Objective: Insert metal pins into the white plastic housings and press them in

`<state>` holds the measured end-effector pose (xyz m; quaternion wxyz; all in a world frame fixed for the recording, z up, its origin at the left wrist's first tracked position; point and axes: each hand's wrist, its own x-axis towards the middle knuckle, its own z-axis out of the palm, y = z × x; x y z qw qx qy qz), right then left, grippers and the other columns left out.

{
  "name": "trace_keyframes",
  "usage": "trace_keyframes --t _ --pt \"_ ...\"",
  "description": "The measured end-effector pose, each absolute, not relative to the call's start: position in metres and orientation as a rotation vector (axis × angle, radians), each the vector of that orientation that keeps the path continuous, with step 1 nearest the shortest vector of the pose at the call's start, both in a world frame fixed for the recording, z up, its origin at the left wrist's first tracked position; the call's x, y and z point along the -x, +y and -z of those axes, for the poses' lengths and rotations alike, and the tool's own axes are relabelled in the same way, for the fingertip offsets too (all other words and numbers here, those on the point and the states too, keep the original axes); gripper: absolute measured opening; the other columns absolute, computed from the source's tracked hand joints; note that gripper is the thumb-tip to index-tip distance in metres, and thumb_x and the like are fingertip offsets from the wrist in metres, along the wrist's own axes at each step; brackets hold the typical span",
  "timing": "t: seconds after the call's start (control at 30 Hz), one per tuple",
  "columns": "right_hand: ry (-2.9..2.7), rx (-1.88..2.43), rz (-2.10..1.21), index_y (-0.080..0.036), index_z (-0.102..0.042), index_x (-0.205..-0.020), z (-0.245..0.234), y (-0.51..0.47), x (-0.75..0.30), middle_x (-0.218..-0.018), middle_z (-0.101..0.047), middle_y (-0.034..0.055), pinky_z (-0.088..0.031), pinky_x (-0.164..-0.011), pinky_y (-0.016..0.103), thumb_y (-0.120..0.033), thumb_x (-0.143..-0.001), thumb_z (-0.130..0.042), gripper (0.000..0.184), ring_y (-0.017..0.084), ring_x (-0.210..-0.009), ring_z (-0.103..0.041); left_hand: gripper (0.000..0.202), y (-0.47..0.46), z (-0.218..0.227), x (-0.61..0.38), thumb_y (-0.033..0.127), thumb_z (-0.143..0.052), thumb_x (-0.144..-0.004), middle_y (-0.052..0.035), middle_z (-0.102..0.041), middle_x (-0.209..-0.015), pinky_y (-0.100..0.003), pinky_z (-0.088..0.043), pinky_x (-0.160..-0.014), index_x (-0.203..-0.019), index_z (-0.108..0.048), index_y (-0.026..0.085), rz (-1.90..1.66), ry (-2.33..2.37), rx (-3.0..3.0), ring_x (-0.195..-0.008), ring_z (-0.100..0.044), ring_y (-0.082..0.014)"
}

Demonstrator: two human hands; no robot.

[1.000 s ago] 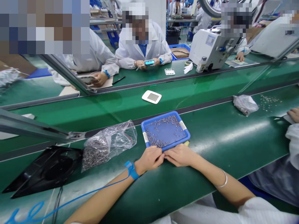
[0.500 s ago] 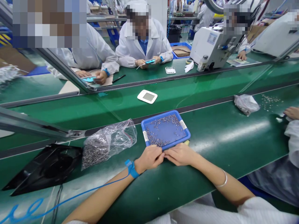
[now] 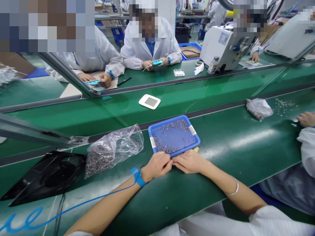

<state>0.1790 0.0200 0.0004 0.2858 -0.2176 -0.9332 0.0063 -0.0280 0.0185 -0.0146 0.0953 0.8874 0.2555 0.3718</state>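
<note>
A shallow blue tray (image 3: pixel 176 137) with many small screws (image 3: pixel 161 144) heaped along its edges lies in front of me on the green bench. At its near rim, my left hand (image 3: pixel 160 165) is closed, with a blue wrist strap (image 3: pixel 138 177) on the wrist. My right hand (image 3: pixel 189 162) is closed too, and its fingertips meet those of the left. Whatever they pinch, if anything, is hidden by the fingers. Something small and yellow (image 3: pixel 196 149) shows behind my right hand by the tray's corner.
Left of the tray lies a clear bag of screws (image 3: pixel 100 157), then a black plastic part (image 3: pixel 49 177). A white device with a grey screen (image 3: pixel 149 102) sits on the green belt (image 3: pixel 197 98). A smaller bag (image 3: pixel 259 109) and a co-worker's hand (image 3: pixel 306 119) are at right.
The white device on the belt has moved left. My hands keep the same closed pose at the tray's rim. The whole view has shifted slightly.
</note>
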Motion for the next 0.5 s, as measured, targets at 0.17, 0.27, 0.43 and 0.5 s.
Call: trace_keyframes --t 0.17,0.27,0.43,0.5 --pt "-2.525 0.598 -0.006 -0.018 -0.056 -0.082 -0.0002 0.02 -0.1793 -0.065 -0.065 -0.0023 -0.032 -0.052 0.026 -0.026 -0.103 -0.04 0.028 0.01 -0.051 -0.058 0.031 0.0183 0.0161 0.0287 0.02 -0.037 -0.098 0.0022 -0.05 -0.056 -0.026 -0.035 -0.053 -0.067 -0.041 0.021 -1.1 0.761 -2.645 -0.05 -0.04 -0.0118" --pt "-2.519 0.603 -0.016 -0.018 -0.057 -0.081 0.002 0.0202 -0.1798 -0.064 -0.065 -0.0022 -0.033 -0.051 0.027 -0.026 -0.103 -0.04 0.029 0.01 -0.051 -0.058 0.031 0.0186 0.0169 0.0289 0.019 -0.037 -0.098 0.0024 -0.049 -0.056 -0.027 -0.035 -0.053 -0.067 -0.041 0.021 -1.098 0.76 -2.65 -0.05 -0.039 -0.012" --pt "-2.514 0.592 -0.036 -0.017 -0.061 -0.089 0.0048 0.021 -0.1807 -0.067 -0.068 -0.0015 -0.037 -0.052 0.027 -0.024 -0.101 -0.043 0.024 0.01 -0.055 -0.061 0.03 0.0187 0.0168 0.0286 0.019 -0.037 -0.097 0.0028 -0.047 -0.055 -0.027 -0.034 -0.053 -0.067 -0.041 0.021 -1.095 0.759 -2.649 -0.05 -0.038 -0.0125" --pt "-2.509 0.586 -0.033 -0.016 -0.061 -0.09 0.0037 0.0214 -0.1806 -0.067 -0.068 -0.0016 -0.037 -0.052 0.027 -0.024 -0.101 -0.043 0.023 0.011 -0.055 -0.062 0.031 0.0186 0.0162 0.0285 0.019 -0.037 -0.097 0.0029 -0.046 -0.055 -0.027 -0.034 -0.053 -0.067 -0.042 0.021 -1.095 0.76 -2.649 -0.05 -0.037 -0.0125"
